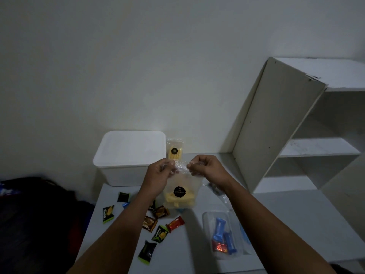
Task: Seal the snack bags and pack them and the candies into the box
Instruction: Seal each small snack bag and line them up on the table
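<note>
Candies (156, 224) lie scattered on the table (187, 244), lower centre. Left hand (158, 175) and right hand (205, 169) each pinch the snack bag (183, 192) mouth, grip closed. Film: light, limp, slippery; hold top corners.

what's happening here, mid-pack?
A person holds a clear snack bag of yellow sticks above the table, left hand and right hand pinching its top edge. A second snack bag leans by the wall beside the white box, whose lid is on. Wrapped candies lie scattered on the table, unpacked.
</note>
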`<act>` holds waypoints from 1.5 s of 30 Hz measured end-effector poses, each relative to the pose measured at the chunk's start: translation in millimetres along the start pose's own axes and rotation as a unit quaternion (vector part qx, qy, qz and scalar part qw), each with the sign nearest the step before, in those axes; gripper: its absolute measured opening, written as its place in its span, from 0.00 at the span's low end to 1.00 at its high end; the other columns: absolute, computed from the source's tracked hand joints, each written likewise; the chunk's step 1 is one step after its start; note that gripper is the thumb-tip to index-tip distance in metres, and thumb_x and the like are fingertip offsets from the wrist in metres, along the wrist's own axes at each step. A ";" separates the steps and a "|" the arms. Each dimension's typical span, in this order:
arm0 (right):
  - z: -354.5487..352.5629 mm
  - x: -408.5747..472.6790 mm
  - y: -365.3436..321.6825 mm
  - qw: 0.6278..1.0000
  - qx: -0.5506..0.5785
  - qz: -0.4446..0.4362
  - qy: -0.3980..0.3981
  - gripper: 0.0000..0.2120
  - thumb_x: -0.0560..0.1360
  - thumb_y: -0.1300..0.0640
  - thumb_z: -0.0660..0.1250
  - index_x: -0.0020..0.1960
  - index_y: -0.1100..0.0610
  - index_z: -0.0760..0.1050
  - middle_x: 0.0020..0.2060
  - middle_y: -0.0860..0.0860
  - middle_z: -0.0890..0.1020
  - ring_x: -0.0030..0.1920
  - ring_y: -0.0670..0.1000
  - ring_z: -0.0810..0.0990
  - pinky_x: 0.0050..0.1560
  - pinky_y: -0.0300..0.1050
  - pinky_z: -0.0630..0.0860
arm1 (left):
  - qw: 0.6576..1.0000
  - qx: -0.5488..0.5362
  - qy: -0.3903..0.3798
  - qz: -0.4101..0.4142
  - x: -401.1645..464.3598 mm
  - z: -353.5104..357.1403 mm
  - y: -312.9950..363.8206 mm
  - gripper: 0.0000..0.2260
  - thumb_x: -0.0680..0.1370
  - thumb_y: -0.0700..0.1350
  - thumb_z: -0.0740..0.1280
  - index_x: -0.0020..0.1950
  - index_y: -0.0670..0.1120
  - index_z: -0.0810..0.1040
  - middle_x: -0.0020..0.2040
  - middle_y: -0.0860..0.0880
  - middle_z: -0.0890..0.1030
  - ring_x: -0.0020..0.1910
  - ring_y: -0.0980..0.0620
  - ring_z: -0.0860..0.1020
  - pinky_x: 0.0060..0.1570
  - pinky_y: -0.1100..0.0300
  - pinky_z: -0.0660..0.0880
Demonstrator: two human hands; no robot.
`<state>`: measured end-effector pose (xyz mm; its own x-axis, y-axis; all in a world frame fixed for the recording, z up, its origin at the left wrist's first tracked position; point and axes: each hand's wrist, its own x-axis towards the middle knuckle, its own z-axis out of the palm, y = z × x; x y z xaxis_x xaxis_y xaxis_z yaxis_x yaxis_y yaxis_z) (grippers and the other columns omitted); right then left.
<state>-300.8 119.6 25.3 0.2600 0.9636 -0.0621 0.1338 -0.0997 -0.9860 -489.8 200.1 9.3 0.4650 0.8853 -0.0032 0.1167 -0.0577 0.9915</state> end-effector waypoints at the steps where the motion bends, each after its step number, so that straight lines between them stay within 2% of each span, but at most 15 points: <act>1: 1.0 -0.8 -0.2 1.000 -0.013 -0.002 -0.008 0.04 0.77 0.59 0.75 0.45 0.59 0.83 0.42 0.62 0.86 0.42 0.52 0.83 0.48 0.46 0.81 | 1.000 0.010 -0.009 0.005 -0.1 0.2 0.8 0.10 0.84 0.44 0.64 0.47 0.42 0.82 0.43 0.45 0.86 0.39 0.61 0.82 0.43 0.70 0.77; 4: 3.3 -1.5 -1.8 1.000 -0.004 -0.009 -0.019 0.04 0.77 0.61 0.73 0.43 0.57 0.83 0.39 0.58 0.84 0.40 0.51 0.81 0.46 0.42 0.79 | 1.000 0.015 -0.015 0.012 0.5 2.6 4.7 0.10 0.83 0.44 0.65 0.48 0.41 0.84 0.42 0.47 0.87 0.38 0.61 0.82 0.42 0.70 0.77; 7: 1.0 1.4 -3.6 1.000 0.010 -0.006 -0.014 0.07 0.77 0.61 0.73 0.41 0.55 0.83 0.38 0.55 0.84 0.40 0.51 0.82 0.46 0.44 0.80 | 1.000 -0.005 0.011 0.016 2.1 4.9 7.8 0.12 0.83 0.43 0.65 0.49 0.38 0.84 0.43 0.45 0.87 0.38 0.57 0.82 0.40 0.70 0.77; 10: -2.6 2.6 -6.3 1.000 -0.017 0.010 -0.015 0.04 0.77 0.58 0.74 0.45 0.57 0.84 0.40 0.54 0.86 0.40 0.49 0.83 0.47 0.45 0.80 | 1.000 0.012 0.008 0.023 4.2 5.0 5.4 0.13 0.84 0.43 0.62 0.49 0.39 0.84 0.43 0.45 0.87 0.42 0.51 0.83 0.43 0.68 0.78; 12: -1.3 2.6 -9.1 0.999 -0.046 0.007 -0.023 0.05 0.78 0.59 0.73 0.47 0.61 0.84 0.40 0.54 0.86 0.40 0.47 0.83 0.44 0.39 0.79 | 0.999 0.026 -0.003 0.029 5.4 4.5 3.5 0.13 0.84 0.44 0.63 0.47 0.42 0.84 0.42 0.46 0.87 0.44 0.49 0.84 0.47 0.64 0.80; 14: 1.2 2.9 -10.6 0.998 -0.052 -0.009 -0.026 0.03 0.78 0.62 0.72 0.46 0.62 0.82 0.39 0.55 0.85 0.38 0.47 0.82 0.41 0.36 0.78 | 0.999 0.036 -0.007 0.031 5.6 5.5 4.2 0.12 0.84 0.44 0.63 0.47 0.44 0.85 0.42 0.47 0.87 0.43 0.52 0.84 0.47 0.64 0.80; 17: 5.5 5.1 -8.2 0.998 -0.055 -0.019 -0.014 0.04 0.78 0.61 0.73 0.45 0.62 0.81 0.39 0.56 0.85 0.38 0.50 0.82 0.41 0.39 0.79 | 0.999 0.018 0.004 0.027 5.9 5.6 6.6 0.12 0.84 0.42 0.64 0.47 0.41 0.85 0.41 0.46 0.87 0.39 0.57 0.82 0.42 0.69 0.78; 20: 8.4 6.4 -5.8 0.997 -0.076 -0.005 -0.003 0.08 0.78 0.59 0.73 0.47 0.65 0.81 0.39 0.56 0.85 0.37 0.50 0.83 0.41 0.40 0.79 | 1.000 0.009 0.012 0.023 6.6 5.4 3.3 0.13 0.84 0.41 0.62 0.48 0.37 0.84 0.42 0.43 0.87 0.40 0.54 0.82 0.42 0.69 0.78; 26: 16.2 7.9 -7.4 0.995 -0.096 -0.030 -0.013 0.07 0.78 0.62 0.72 0.46 0.67 0.80 0.37 0.58 0.83 0.36 0.52 0.82 0.39 0.41 0.79 | 0.999 0.037 -0.004 0.020 9.5 -1.1 0.7 0.13 0.84 0.42 0.62 0.48 0.38 0.83 0.43 0.42 0.86 0.40 0.56 0.83 0.42 0.67 0.78; 29: 23.4 9.7 -6.6 0.993 -0.106 -0.043 -0.007 0.08 0.78 0.61 0.72 0.45 0.66 0.80 0.37 0.60 0.84 0.36 0.53 0.82 0.41 0.48 0.83 | 1.000 0.021 0.001 0.014 11.6 -4.2 1.8 0.13 0.84 0.40 0.61 0.47 0.36 0.81 0.42 0.41 0.85 0.40 0.54 0.82 0.42 0.65 0.78; 31: 27.4 10.2 -6.9 0.992 -0.120 -0.049 0.004 0.08 0.79 0.60 0.72 0.45 0.65 0.80 0.37 0.59 0.84 0.36 0.53 0.83 0.43 0.51 0.83 | 0.999 0.032 -0.005 0.026 10.9 -4.7 4.3 0.14 0.85 0.40 0.60 0.45 0.39 0.81 0.41 0.43 0.84 0.39 0.57 0.81 0.42 0.67 0.77; 33: 29.4 10.8 -7.6 0.991 -0.125 -0.050 0.000 0.08 0.80 0.60 0.71 0.44 0.63 0.80 0.36 0.57 0.84 0.35 0.51 0.82 0.41 0.48 0.83 | 0.997 0.057 -0.020 0.037 11.3 -6.0 6.7 0.14 0.86 0.41 0.59 0.44 0.42 0.80 0.39 0.47 0.82 0.37 0.61 0.80 0.42 0.69 0.76; 38: 32.3 12.5 -5.2 0.992 -0.118 -0.050 0.005 0.08 0.80 0.60 0.70 0.42 0.59 0.79 0.34 0.55 0.83 0.34 0.50 0.81 0.39 0.45 0.82 | 0.997 0.061 -0.017 0.037 12.9 -10.4 3.5 0.13 0.85 0.44 0.61 0.48 0.40 0.81 0.40 0.48 0.83 0.40 0.55 0.81 0.48 0.58 0.79; 42: 35.2 6.3 3.6 0.992 -0.122 -0.021 -0.003 0.08 0.80 0.59 0.71 0.46 0.64 0.81 0.36 0.55 0.83 0.34 0.47 0.81 0.38 0.38 0.79 | 0.998 0.050 -0.030 0.024 2.0 -8.4 -7.2 0.10 0.84 0.41 0.63 0.46 0.42 0.81 0.41 0.46 0.84 0.41 0.56 0.81 0.51 0.55 0.80; 45: 29.9 6.4 0.0 0.992 -0.124 -0.018 -0.011 0.10 0.80 0.56 0.71 0.49 0.63 0.82 0.38 0.53 0.85 0.35 0.46 0.82 0.38 0.39 0.79 | 0.998 0.050 -0.008 0.021 2.9 -8.8 -8.3 0.10 0.84 0.41 0.62 0.45 0.42 0.79 0.43 0.43 0.84 0.43 0.53 0.81 0.53 0.54 0.79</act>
<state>-327.8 133.2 20.3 0.2297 0.9727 -0.0335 0.3748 -0.1202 -0.9193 -497.2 207.1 2.2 0.4849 0.8739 0.0355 0.1842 -0.1417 0.9726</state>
